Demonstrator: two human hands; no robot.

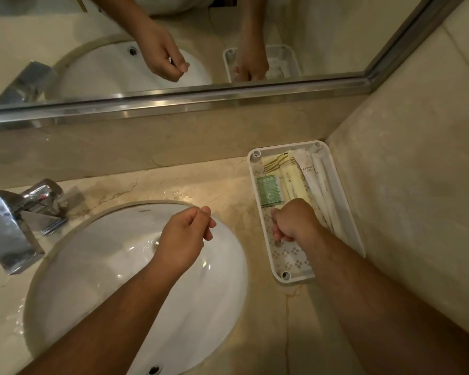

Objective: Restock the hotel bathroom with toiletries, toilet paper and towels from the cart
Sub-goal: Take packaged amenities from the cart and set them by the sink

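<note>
My two bare forearms enter from the bottom edge and are the nearest things to the camera. The left hand (183, 234) hangs over the white oval sink (92, 266), above its right half; its fingers are curled loosely inward with thumb and forefinger tips close together, and I see nothing held between them. The right hand (293, 221) is down inside the white amenity tray (349, 212), which sits at the back right corner of the marble counter (152, 182), just beside the side wall. The right fingers are bent downward toward the tray's patterned liner (290, 259); I cannot tell whether they pinch anything, since the knuckles hide the tips. The toiletries fill the far half of the tray: a green sachet (268, 190) lies flat along the left wall, a packet with gold stripes (275, 161) sits at the far left corner, a pale yellow packet (295, 182) runs lengthwise beside the sachet, and long white wrapped packets (318, 180) lie along the right wall, their near ends passing under my wrist. The near half of the tray shows bare liner. A chrome faucet (16, 220) stands at the counter's left edge. Water droplets shine on the counter behind the sink. The mirror (309, 36) above the backsplash reflects both hands and the tray.
</note>
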